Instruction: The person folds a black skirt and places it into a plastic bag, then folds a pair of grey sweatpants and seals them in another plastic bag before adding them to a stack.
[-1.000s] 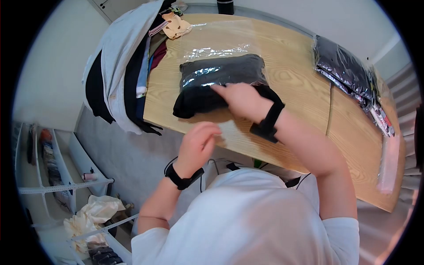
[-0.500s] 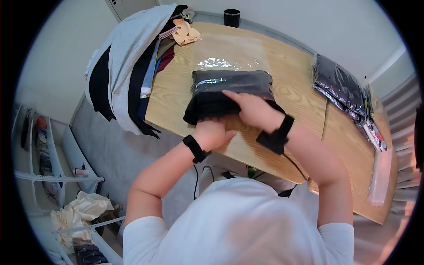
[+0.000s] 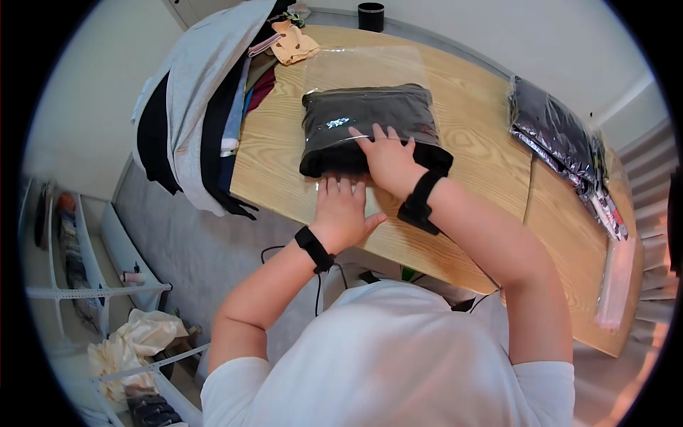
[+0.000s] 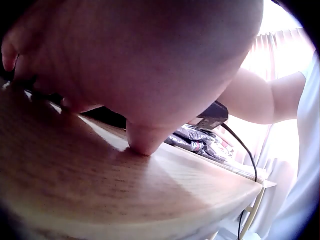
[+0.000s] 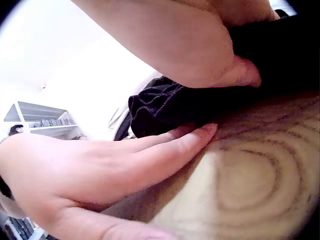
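A folded black garment (image 3: 333, 162) lies on the wooden table inside a clear plastic bag (image 3: 366, 65), whose flat, unfilled end stretches away from the person. My right hand (image 3: 393, 162) rests on top of the bundle with fingers spread over the plastic near its front edge. At the near side, my left hand (image 3: 343, 213) has its fingers straight, with the tips right at the bundle's lower edge and the thumb out to the side. In the right wrist view the left hand (image 5: 100, 165) lies low beside the dark cloth (image 5: 160, 107), its fingertips partly hidden under it.
Draped clothes (image 3: 188, 107) in grey and black hang over the table's left end, beside a cream patterned cloth (image 3: 293, 44). Bagged dark garments (image 3: 551, 121) and a pinkish plastic packet (image 3: 613, 285) lie along the right. A black bin (image 3: 371, 17) stands behind the table.
My left hand has come forward from in front of the table to the bundle's near edge. The right hand has gone from pointing with one finger to lying spread on the bag.
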Demonstrator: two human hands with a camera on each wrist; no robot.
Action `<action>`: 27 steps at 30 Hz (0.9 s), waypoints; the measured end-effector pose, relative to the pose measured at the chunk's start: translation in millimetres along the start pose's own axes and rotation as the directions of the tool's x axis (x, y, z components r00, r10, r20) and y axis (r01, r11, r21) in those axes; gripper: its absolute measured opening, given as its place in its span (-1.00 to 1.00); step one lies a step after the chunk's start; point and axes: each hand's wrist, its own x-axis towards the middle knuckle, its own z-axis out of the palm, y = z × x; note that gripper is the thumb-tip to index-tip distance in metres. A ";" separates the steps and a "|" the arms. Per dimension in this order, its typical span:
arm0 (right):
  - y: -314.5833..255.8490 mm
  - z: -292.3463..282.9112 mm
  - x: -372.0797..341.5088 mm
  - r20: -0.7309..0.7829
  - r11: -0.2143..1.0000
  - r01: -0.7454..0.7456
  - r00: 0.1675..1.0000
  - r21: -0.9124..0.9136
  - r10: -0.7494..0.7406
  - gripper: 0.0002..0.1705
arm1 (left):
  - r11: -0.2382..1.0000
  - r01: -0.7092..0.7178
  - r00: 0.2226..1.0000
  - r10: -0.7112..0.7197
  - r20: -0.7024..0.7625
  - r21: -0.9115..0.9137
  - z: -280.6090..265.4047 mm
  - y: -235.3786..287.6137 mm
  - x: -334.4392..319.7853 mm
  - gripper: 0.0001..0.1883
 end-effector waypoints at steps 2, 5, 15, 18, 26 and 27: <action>5.8 1.1 9.4 0.000 1.000 0.003 1.000 -0.002 -0.003 -0.24 | 1.000 -0.008 1.000 0.008 -0.023 -0.005 3.1 -0.6 -0.1 -0.20; 9.2 -8.8 28.5 0.060 0.999 -0.034 0.998 -0.008 0.035 -0.20 | 1.000 -0.009 0.999 0.009 -0.045 0.000 5.6 -1.6 -0.6 -0.16; -0.6 -3.6 18.8 -0.011 0.975 -0.139 0.990 -0.174 0.139 0.02 | 0.997 -0.081 0.995 0.082 0.049 -0.012 -10.3 9.8 -21.2 -0.13; -30.0 -0.9 -4.2 0.027 0.970 -0.049 0.998 -0.239 0.057 0.08 | 0.995 -0.092 0.995 0.093 0.020 -0.048 -14.1 16.2 -35.2 -0.15; -24.1 6.7 32.2 0.065 0.988 -0.080 0.994 -0.129 0.089 -0.05 | 0.990 -0.131 0.987 0.135 0.088 -0.054 -17.3 17.3 -49.9 -0.21; -18.1 7.8 38.2 0.041 0.995 -0.078 0.996 -0.064 0.081 -0.13 | 0.991 -0.127 0.988 0.130 0.084 -0.048 -17.1 17.0 -50.1 -0.21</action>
